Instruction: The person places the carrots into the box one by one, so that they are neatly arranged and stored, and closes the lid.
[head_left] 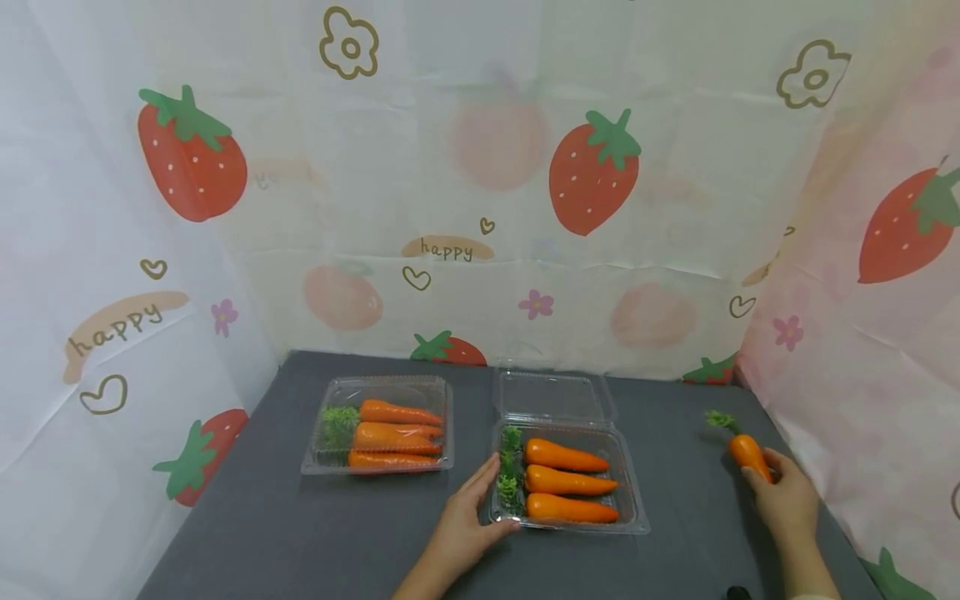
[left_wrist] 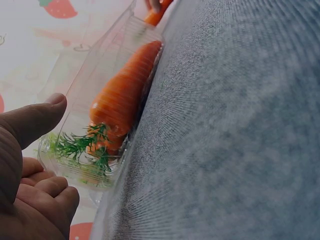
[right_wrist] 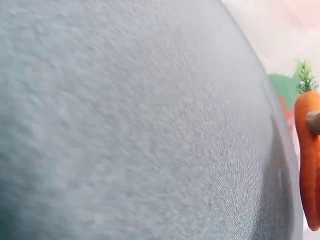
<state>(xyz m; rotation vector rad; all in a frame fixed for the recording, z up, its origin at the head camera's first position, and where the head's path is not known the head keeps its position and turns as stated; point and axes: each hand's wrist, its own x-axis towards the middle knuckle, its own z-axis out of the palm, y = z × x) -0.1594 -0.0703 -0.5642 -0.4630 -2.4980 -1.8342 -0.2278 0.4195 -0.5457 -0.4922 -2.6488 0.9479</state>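
My right hand [head_left: 787, 492] holds a carrot [head_left: 747, 455] with a green leafy top over the right side of the table. In the right wrist view only a fingertip [right_wrist: 314, 122] shows against that carrot. My left hand [head_left: 468, 521] is at the near left corner of a clear plastic clamshell box [head_left: 633, 500], its fingers along the left side and its thumb by the front edge. Inside lie three carrots [head_left: 566, 481], leafy ends to the left. The box's lid [head_left: 555, 396] stands folded back. In the left wrist view the thumb [left_wrist: 37, 117] is stretched out.
To the left sits another clear clamshell box [head_left: 315, 462], its lid down over three carrots [head_left: 397, 437]. A grey cloth covers the table [head_left: 360, 533]. Printed curtains [head_left: 465, 192] rise behind and at both sides. A small dark object [head_left: 738, 592] shows at the bottom edge.
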